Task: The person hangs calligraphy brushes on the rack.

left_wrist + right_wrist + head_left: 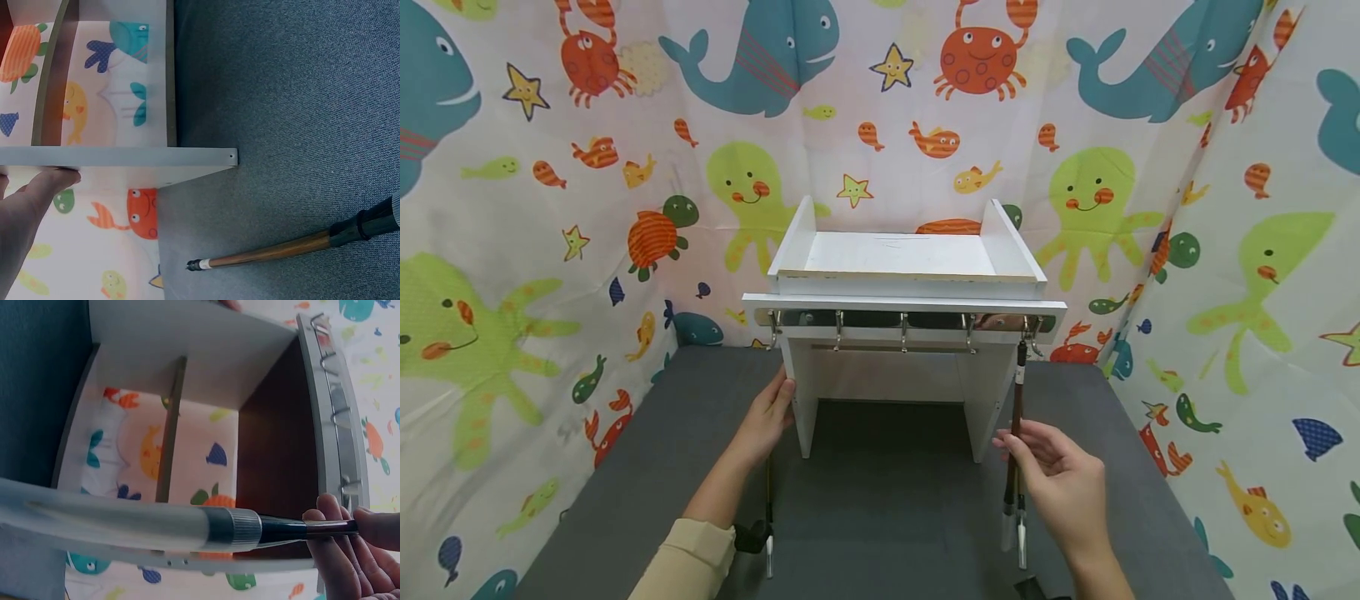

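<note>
right hand pinches brush, likely light, stiff; best held mid-handle. left hand rests unclenched against white rack.

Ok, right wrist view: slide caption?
Right hand holds a translucent-capped, brown-handled brush near a white, metal-hooked shelf.

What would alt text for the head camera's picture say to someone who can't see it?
A person's right hand pinches a brown-handled brush, its top by the rightmost hook on a white shelf, while the left hand holds the shelf's left side. Cartoon sea creatures cover the backdrop.
</note>
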The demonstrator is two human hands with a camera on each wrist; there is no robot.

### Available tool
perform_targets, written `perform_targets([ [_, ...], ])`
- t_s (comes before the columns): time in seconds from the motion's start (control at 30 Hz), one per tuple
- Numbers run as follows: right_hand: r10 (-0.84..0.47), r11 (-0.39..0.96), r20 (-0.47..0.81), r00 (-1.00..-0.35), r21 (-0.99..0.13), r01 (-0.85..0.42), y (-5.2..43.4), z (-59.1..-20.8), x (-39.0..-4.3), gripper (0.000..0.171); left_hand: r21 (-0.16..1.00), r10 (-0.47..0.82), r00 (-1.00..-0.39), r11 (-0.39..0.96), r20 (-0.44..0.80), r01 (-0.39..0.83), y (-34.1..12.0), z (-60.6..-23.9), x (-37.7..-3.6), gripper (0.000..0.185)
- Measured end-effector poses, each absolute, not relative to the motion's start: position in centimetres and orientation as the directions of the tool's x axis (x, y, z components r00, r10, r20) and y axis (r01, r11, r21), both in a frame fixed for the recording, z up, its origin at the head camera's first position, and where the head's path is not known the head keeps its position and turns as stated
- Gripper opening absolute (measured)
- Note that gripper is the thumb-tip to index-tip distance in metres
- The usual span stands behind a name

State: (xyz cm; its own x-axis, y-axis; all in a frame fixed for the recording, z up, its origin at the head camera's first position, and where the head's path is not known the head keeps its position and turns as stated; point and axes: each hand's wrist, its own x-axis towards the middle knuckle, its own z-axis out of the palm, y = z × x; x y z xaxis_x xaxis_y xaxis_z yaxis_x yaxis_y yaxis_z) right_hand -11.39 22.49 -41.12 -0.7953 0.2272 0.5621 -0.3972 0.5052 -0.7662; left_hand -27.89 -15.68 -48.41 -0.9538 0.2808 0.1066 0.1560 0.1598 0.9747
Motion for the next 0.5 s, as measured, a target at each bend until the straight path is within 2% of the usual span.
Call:
perform_targets([
  [0.2,0.171,0.452,0.540,-0.824,-0.786,-0.421,21.5,-41.9,-11.6,0.016,0.979,0.285,-0.953,0.143,0.100,0.146,-15.6,-48.4,-27.9,0.067],
  [0.5,0.156,0.379,0.538,-0.829,-0.807,-0.453,20.3,-43.3,-11.9,0.018,0.980,0.285,-0.954,0.141,0.098,0.143,-15.5,-48.3,-27.9,0.066],
])
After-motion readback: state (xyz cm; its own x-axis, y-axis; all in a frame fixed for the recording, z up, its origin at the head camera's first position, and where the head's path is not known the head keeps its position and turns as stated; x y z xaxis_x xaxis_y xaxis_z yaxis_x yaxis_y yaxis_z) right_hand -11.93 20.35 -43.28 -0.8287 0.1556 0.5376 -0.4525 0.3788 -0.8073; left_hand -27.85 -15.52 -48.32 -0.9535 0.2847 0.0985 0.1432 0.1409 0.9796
